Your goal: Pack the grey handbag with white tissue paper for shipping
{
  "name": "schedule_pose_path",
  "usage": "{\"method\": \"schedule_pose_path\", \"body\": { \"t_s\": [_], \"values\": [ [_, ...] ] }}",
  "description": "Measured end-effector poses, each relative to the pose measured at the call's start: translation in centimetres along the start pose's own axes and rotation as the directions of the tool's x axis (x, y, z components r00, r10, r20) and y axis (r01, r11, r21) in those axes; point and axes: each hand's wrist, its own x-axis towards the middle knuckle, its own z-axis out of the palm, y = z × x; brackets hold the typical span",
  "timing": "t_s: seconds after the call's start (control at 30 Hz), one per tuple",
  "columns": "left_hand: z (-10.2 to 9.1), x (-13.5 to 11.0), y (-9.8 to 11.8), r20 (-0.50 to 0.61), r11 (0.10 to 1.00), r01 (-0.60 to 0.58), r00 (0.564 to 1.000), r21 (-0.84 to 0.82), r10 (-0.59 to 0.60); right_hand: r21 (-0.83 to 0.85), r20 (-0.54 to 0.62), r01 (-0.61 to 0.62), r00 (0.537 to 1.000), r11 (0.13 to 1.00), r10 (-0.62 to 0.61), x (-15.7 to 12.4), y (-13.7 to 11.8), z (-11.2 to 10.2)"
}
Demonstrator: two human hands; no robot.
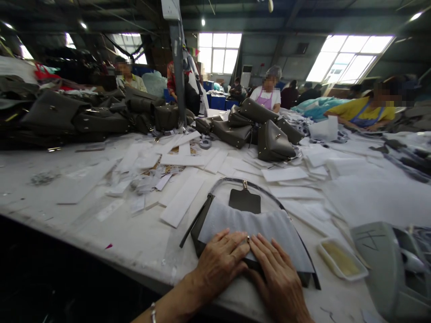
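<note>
White counter (50, 179), littered with paper strips, carries a grey bag (202, 233) at its near edge, a foam sheet (249, 224) lying over it. Both hands, left hand (220, 262) and right hand (278, 278), lie flat and open, pressing the sheet. Bag looks soft, light, floppy; best gripped by its edges. Small glue tray (341, 260) sits right.

Handbag factory floor, assembly hall. Long white worktable (50, 179) littered with white paper strips (183, 199) and offcuts. Heaps of finished grey-brown leather handbags (272, 143) piled along table, more at far left (67, 116). Seated workers in aprons (268, 95) at same table, another in yellow shirt (367, 112). Glue tray (341, 260) near edge. Steel pillar (178, 63), dark industrial roof, big skylight windows (350, 56).
</note>
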Motion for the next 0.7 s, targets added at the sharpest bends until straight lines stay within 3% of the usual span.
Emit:
{"method": "schedule_pose_path", "body": {
  "t_s": [0.23, 0.43, 0.57, 0.7],
  "values": [
    [0.0, -0.1, 0.0, 0.035, 1.0, -0.013, 0.999, -0.011, 0.013, -0.008, -0.018, -0.001, 1.0, 1.0, 0.001, 0.1, 0.0, -0.1],
    [-0.1, 0.0, 0.1, 0.018, 1.0, -0.015, 1.0, -0.009, 0.015, 0.035, 0.132, 0.017, 0.991, 0.999, -0.022, 1.2, 0.5, -1.7],
    [-0.4, 0.3, 0.4, 0.037, 1.0, -0.017, 0.999, 0.022, 0.016, 0.143, 0.203, -0.028, 0.979, 0.989, -0.002, 3.1, 2.1, -3.8],
    [-0.8, 0.2, 0.5, 0.017, 0.998, -0.017, 1.0, 0.052, 0.016, 0.141, 0.13, -0.039, 0.991, 0.989, 0.021, 3.4, 4.4, -4.1]
  ]
}}
